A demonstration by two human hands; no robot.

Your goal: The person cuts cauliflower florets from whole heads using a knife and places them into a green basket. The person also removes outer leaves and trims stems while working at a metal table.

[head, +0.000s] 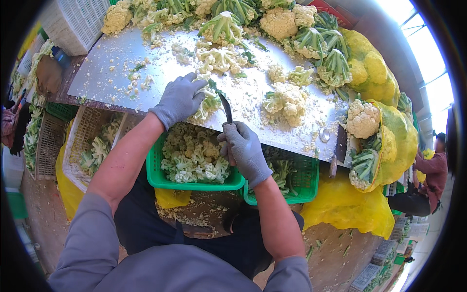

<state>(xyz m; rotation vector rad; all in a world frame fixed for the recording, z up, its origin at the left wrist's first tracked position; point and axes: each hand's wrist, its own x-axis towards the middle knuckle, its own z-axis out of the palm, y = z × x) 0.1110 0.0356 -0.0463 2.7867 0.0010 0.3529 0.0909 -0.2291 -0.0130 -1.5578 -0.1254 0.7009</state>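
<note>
My left hand [180, 100], in a grey knit glove, holds a cauliflower piece [208, 104] at the near edge of the metal-topped table [109, 82]. Part of that piece is hidden by the fingers. In my gloved right hand [242, 149] is a small knife with a dark curved blade [226, 108], its tip pointing up beside the piece. Below the edge, a green plastic basket [195, 186] holds many cut florets. Beyond my hands lies a cut cauliflower head [220, 58], and to the right sits a cluster of florets [286, 102].
Whole cauliflowers [279, 23] line the table's far side. Yellow mesh sacks [396, 142] stand at right, near a broad-bladed knife [341, 144] and a metal ring [324, 134]. Another green basket [313, 188] holds leafy trimmings; a white crate [74, 146] is at left. A person [432, 168] sits far right.
</note>
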